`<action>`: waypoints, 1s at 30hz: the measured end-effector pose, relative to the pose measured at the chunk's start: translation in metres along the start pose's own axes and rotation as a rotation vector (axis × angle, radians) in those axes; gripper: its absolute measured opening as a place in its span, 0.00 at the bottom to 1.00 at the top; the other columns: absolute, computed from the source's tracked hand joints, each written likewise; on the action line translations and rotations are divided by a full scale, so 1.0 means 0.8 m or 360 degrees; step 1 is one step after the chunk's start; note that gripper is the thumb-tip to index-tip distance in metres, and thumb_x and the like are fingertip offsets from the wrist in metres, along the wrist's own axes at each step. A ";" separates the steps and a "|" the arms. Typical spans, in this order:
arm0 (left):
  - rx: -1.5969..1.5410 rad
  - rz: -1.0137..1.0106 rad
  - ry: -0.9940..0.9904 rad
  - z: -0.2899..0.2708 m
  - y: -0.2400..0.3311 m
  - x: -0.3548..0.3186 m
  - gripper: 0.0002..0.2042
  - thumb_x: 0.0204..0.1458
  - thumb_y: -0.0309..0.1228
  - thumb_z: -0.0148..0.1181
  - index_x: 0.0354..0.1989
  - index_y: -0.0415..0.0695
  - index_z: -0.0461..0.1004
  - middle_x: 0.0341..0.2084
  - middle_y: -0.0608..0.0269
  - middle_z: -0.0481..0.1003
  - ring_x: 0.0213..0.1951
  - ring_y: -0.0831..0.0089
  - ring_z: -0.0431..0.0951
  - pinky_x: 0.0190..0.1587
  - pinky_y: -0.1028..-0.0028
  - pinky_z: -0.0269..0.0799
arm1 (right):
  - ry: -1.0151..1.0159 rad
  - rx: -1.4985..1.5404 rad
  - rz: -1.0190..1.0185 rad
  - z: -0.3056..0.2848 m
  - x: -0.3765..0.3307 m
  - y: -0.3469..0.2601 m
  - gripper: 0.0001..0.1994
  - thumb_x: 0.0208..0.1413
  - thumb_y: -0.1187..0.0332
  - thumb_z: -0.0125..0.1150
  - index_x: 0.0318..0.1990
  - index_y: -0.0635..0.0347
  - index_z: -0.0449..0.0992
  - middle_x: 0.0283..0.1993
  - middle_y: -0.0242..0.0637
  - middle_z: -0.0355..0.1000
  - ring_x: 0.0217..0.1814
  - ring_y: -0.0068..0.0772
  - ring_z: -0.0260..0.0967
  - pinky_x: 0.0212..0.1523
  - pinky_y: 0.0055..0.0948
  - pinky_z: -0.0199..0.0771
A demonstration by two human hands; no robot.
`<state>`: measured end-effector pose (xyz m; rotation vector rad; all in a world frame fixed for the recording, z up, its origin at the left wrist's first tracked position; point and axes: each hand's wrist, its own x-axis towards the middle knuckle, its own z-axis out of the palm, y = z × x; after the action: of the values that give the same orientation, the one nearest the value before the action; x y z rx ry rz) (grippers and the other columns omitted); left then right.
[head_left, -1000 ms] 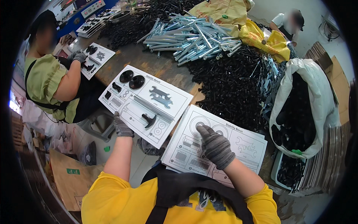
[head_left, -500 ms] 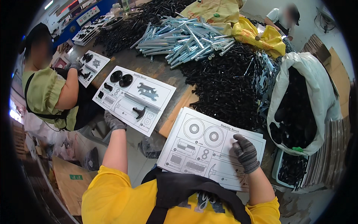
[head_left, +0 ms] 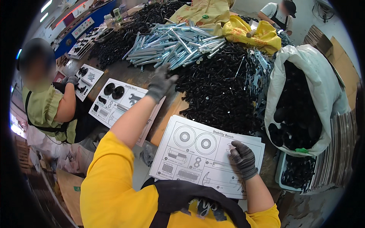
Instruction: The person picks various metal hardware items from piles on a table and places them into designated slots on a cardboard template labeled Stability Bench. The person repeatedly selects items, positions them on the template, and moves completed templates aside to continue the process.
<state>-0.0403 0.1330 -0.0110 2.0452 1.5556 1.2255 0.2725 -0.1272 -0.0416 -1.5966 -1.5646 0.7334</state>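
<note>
My left hand (head_left: 161, 84), in a grey glove, reaches over the table near the silver metal tubes (head_left: 167, 49) and the edge of the black bolt heap (head_left: 216, 87). Its fingers are apart, slightly blurred, with nothing visible in them. Beneath that forearm lies a printed parts card (head_left: 102, 108) carrying black discs (head_left: 114, 91), a wrench (head_left: 134, 98) and small black parts. My right hand (head_left: 243, 161), also gloved, rests with curled fingers over a stack of printed cards (head_left: 190, 159) showing part outlines. Whatever those fingers may hold is hidden.
At left a co-worker in a green top (head_left: 45, 110) handles another card (head_left: 89, 78). A white sack of black parts (head_left: 330, 83) stands at right above a pale bin (head_left: 283, 171), beside stacked cardboard (head_left: 336, 152). A yellow sack (head_left: 262, 36) and another person (head_left: 275, 17) are farther back.
My left hand has let go of the loaded card's near edge and swung up and right toward the tubes. The right hand still lies on the card stack. The view has shifted a little.
</note>
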 end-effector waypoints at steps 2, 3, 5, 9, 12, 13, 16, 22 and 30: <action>0.0264 0.0050 -0.0137 0.034 -0.007 0.038 0.29 0.41 0.40 0.62 0.54 0.47 0.60 0.46 0.49 0.65 0.45 0.61 0.69 0.44 0.68 0.68 | 0.0022 -0.0091 -0.0091 0.001 0.004 -0.007 0.11 0.46 0.69 0.58 0.39 0.60 0.74 0.30 0.40 0.73 0.31 0.34 0.72 0.34 0.27 0.71; 0.0480 0.0042 -0.0196 0.050 0.004 0.053 0.28 0.42 0.40 0.61 0.53 0.47 0.62 0.46 0.48 0.65 0.46 0.59 0.69 0.45 0.67 0.68 | 0.0046 -0.0134 -0.0135 0.001 0.004 -0.007 0.12 0.46 0.68 0.58 0.39 0.59 0.74 0.30 0.40 0.73 0.30 0.35 0.72 0.33 0.28 0.71; 0.0785 -0.0007 -0.0329 0.071 0.020 0.074 0.26 0.42 0.39 0.61 0.51 0.47 0.64 0.46 0.47 0.65 0.47 0.55 0.68 0.46 0.64 0.67 | 0.0095 -0.0221 -0.0221 0.000 0.003 -0.006 0.12 0.45 0.68 0.59 0.39 0.58 0.74 0.30 0.41 0.73 0.30 0.36 0.72 0.33 0.29 0.71; 0.1059 -0.0207 -0.0538 0.095 0.004 0.106 0.19 0.42 0.38 0.59 0.44 0.43 0.70 0.43 0.45 0.67 0.44 0.52 0.69 0.46 0.63 0.67 | 0.0064 -0.0253 -0.0210 -0.001 0.003 -0.005 0.12 0.45 0.70 0.58 0.40 0.60 0.73 0.31 0.40 0.73 0.31 0.35 0.72 0.34 0.28 0.71; 0.1104 -0.0243 -0.0714 0.096 0.002 0.126 0.16 0.43 0.40 0.56 0.36 0.41 0.72 0.35 0.46 0.71 0.39 0.53 0.72 0.44 0.63 0.68 | 0.0088 -0.0235 -0.0217 0.000 0.003 -0.005 0.12 0.45 0.69 0.58 0.39 0.58 0.74 0.29 0.41 0.73 0.30 0.36 0.71 0.33 0.30 0.71; 0.1059 -0.0107 -0.0590 0.090 -0.001 0.111 0.16 0.43 0.40 0.55 0.35 0.41 0.72 0.33 0.47 0.71 0.39 0.54 0.72 0.43 0.63 0.68 | 0.0119 -0.0230 -0.0239 0.000 0.003 -0.006 0.11 0.44 0.68 0.59 0.38 0.57 0.74 0.28 0.41 0.73 0.28 0.38 0.71 0.31 0.31 0.71; 0.0734 0.0179 -0.0139 0.065 -0.009 0.071 0.15 0.42 0.38 0.57 0.35 0.41 0.72 0.30 0.48 0.72 0.34 0.52 0.72 0.39 0.63 0.68 | 0.0149 -0.0260 -0.0292 0.000 0.004 -0.011 0.11 0.45 0.68 0.58 0.38 0.57 0.74 0.28 0.41 0.73 0.29 0.38 0.71 0.31 0.31 0.71; -0.0374 0.0012 0.0241 0.015 0.025 0.025 0.12 0.45 0.34 0.60 0.33 0.40 0.70 0.24 0.57 0.72 0.28 0.69 0.72 0.32 0.72 0.68 | 0.0072 -0.0202 -0.0180 0.000 0.003 -0.011 0.11 0.46 0.67 0.58 0.38 0.57 0.74 0.30 0.41 0.73 0.30 0.38 0.72 0.32 0.31 0.71; -0.1010 0.0192 -0.0059 -0.044 0.159 -0.089 0.12 0.44 0.26 0.63 0.36 0.40 0.69 0.26 0.68 0.70 0.30 0.79 0.71 0.33 0.80 0.70 | 0.0120 -0.0273 -0.0301 0.000 0.000 -0.011 0.11 0.45 0.67 0.59 0.38 0.55 0.74 0.30 0.40 0.73 0.30 0.36 0.71 0.33 0.30 0.71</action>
<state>0.0108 0.0132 0.0637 1.7334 0.8695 1.4748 0.2677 -0.1275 -0.0344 -1.5510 -1.7326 0.4424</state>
